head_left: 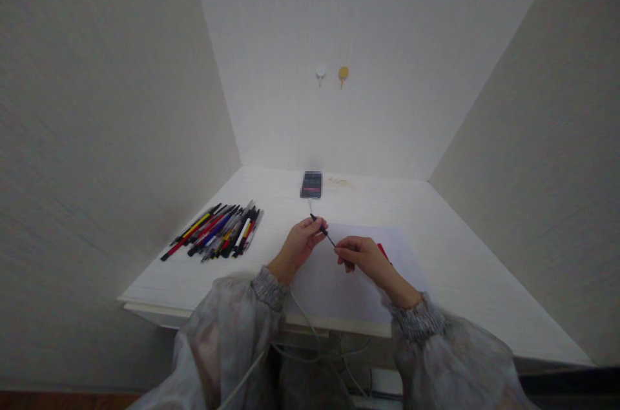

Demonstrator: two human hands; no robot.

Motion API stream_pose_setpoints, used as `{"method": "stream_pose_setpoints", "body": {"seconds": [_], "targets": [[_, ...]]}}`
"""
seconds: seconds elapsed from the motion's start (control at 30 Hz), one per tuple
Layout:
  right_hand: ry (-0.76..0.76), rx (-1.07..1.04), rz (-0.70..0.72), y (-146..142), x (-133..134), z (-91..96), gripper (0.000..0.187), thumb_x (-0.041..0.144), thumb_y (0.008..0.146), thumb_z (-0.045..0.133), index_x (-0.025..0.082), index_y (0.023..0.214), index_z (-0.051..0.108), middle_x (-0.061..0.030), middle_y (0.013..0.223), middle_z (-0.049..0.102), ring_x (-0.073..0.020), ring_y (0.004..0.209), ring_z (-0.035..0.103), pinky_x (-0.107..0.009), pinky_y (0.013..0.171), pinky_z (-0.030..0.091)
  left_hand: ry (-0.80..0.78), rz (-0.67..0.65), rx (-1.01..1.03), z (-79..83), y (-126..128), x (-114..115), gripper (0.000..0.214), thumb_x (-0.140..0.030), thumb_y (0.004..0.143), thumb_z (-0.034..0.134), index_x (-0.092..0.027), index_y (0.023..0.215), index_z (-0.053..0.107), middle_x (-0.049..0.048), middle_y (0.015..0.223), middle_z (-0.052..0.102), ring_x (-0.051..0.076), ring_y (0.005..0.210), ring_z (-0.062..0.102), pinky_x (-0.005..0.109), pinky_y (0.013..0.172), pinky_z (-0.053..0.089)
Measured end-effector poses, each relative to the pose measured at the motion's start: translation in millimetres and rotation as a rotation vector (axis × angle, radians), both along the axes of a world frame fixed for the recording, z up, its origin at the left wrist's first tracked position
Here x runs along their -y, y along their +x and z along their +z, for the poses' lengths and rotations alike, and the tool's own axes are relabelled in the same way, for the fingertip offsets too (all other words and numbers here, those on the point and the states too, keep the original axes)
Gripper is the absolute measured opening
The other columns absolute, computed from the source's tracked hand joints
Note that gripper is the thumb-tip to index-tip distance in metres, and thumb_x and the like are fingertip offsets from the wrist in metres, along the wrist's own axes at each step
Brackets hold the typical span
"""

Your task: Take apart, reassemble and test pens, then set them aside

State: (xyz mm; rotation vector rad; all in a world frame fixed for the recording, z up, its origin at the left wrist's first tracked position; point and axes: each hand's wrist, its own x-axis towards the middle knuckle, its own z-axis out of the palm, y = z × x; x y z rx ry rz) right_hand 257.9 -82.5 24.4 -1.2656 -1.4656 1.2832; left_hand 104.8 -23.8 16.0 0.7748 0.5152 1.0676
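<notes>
My left hand [304,241] and my right hand [362,255] are closed on the two ends of a thin black pen [323,230], held just above a white sheet of paper [339,281] on the white table [450,248]. A red pen [383,251] lies on the paper, partly hidden behind my right hand. To the left, a pile of several pens [219,232] in black, red, yellow and blue lies on the table.
A dark phone [311,184] lies at the back of the table with a thin cable running toward me. White walls close in on three sides. Two small hooks [332,74] are stuck on the back wall. Cables hang below the table's front edge.
</notes>
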Motion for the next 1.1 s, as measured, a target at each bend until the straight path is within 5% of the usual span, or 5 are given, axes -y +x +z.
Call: {"method": "stream_pose_setpoints", "body": {"seconds": [0.43, 1.1], "targets": [[0.017, -0.153, -0.046, -4.6, -3.3, -2.4, 0.023, 0.035, 0.067, 0.059, 0.016, 0.074, 0.047, 0.0015, 0.053, 0.061, -0.0097, 0.039, 0.052, -0.022, 0.039, 0.040, 0.083, -0.210, -0.071, -0.6, 1.6, 6.3, 0.020, -0.027, 0.066, 0.065, -0.009, 0.071, 0.059, 0.0042, 0.074, 0.057, 0.012, 0.071, 0.054, 0.027, 0.071, 0.042], [0.071, -0.173, -0.101, -9.0, -2.9, -0.1, 0.026, 0.035, 0.065, 0.061, 0.019, 0.070, 0.041, 0.0030, 0.051, 0.060, -0.0094, 0.035, 0.050, -0.020, 0.034, 0.035, 0.088, -0.196, -0.084, -0.4, 1.7, 6.2, 0.021, -0.027, 0.065, 0.065, -0.008, 0.072, 0.059, 0.0047, 0.074, 0.057, 0.011, 0.070, 0.054, 0.027, 0.069, 0.043]]}}
